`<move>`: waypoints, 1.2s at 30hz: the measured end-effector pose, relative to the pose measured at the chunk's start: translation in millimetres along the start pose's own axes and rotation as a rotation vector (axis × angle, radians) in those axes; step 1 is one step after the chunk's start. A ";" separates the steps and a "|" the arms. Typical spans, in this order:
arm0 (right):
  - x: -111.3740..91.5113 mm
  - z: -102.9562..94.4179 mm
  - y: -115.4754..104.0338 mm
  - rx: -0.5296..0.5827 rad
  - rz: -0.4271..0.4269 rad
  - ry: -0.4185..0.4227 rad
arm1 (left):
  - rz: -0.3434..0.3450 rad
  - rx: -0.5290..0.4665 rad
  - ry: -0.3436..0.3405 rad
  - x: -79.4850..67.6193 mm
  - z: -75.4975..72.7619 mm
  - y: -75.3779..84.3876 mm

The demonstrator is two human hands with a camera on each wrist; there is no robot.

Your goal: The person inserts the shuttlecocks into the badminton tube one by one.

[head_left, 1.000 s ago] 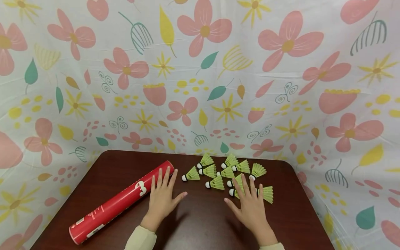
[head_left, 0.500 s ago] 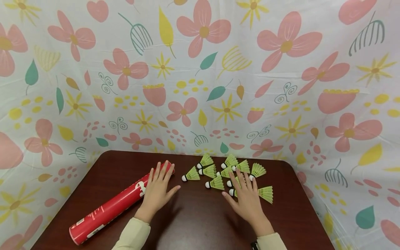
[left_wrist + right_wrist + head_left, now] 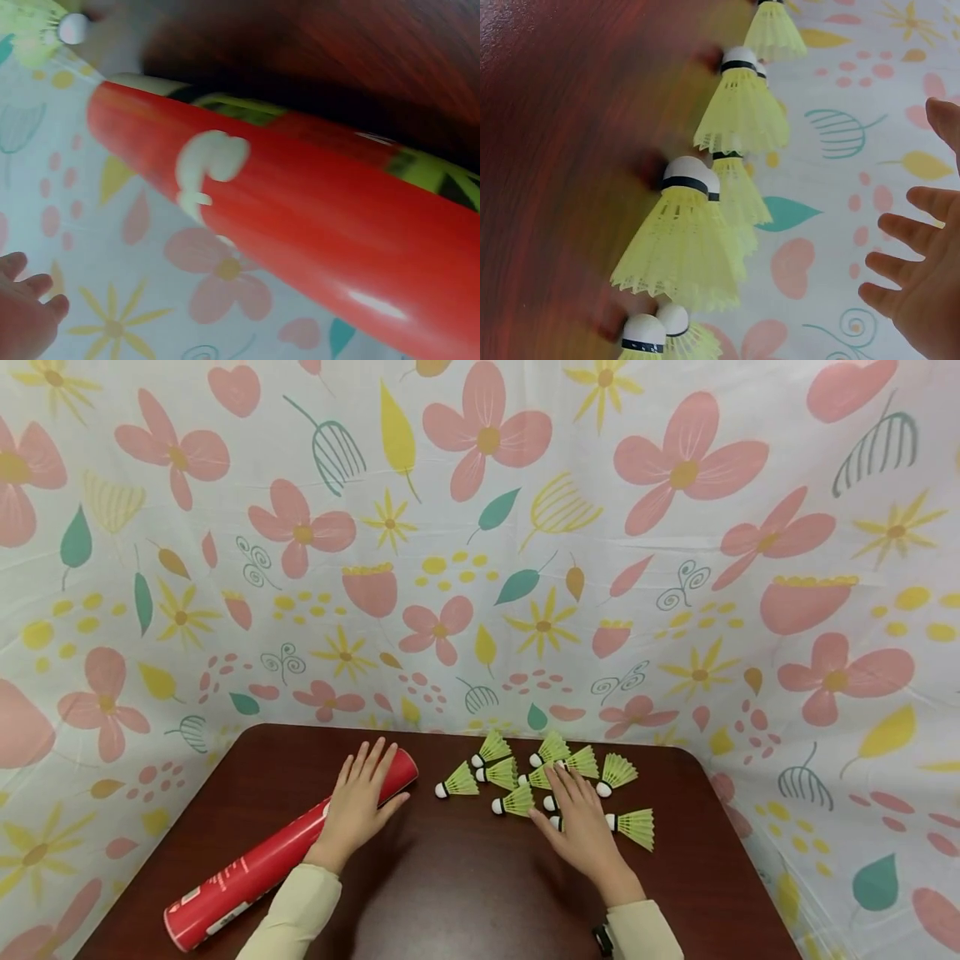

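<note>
A long red shuttlecock tube (image 3: 247,870) lies slanted across the left of the table. My left hand (image 3: 357,803), fingers straight, overlaps the tube's upper part in the head view. In the left wrist view the hand's fingertips (image 3: 36,285) show apart from the red tube (image 3: 322,225). Several yellow shuttlecocks with white heads lie grouped toward the back, one shuttlecock (image 3: 457,782) at their left edge. Over that group's near right part my right hand (image 3: 587,835) is stretched out, hiding some of them. Nothing is between its fingers, and a shuttlecock (image 3: 679,232) stands out large in the right wrist view.
The dark brown table (image 3: 465,893) has its back edge against a white cloth (image 3: 480,552) printed with pink flowers and leaves. Cloth also borders both sides. A fanned shuttlecock (image 3: 636,828) lies right of my right hand.
My left hand has moved left and slightly farther back, from beside the tube to over it. My right hand has drifted left. The tube and shuttlecocks keep their places.
</note>
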State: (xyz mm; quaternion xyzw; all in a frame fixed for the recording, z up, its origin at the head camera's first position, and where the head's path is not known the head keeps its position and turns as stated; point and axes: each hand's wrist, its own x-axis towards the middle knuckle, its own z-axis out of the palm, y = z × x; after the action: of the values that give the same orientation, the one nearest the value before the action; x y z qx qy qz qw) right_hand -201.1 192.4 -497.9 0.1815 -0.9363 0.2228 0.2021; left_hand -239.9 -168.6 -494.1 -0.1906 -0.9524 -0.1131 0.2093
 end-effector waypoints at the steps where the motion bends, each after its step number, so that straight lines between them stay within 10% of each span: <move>1: 1.1 1.6 1.2 0.021 0.007 -0.010 | 0.004 0.003 0.002 -0.2 1.3 -3.3; 20: 14.8 32.2 11.8 0.297 0.210 -0.154 | 0.053 -0.006 -0.065 -5.5 27.8 -55.0; 36: 15.3 55.4 18.7 0.299 0.271 -0.160 | 0.032 -0.033 -0.186 -14.1 41.3 -72.0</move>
State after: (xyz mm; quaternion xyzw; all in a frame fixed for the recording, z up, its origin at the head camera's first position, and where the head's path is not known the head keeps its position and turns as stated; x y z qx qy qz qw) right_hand -238.7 177.0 -542.7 0.0991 -0.9216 0.3693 0.0662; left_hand -272.3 -225.8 -546.8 -0.2190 -0.9625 -0.1071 0.1186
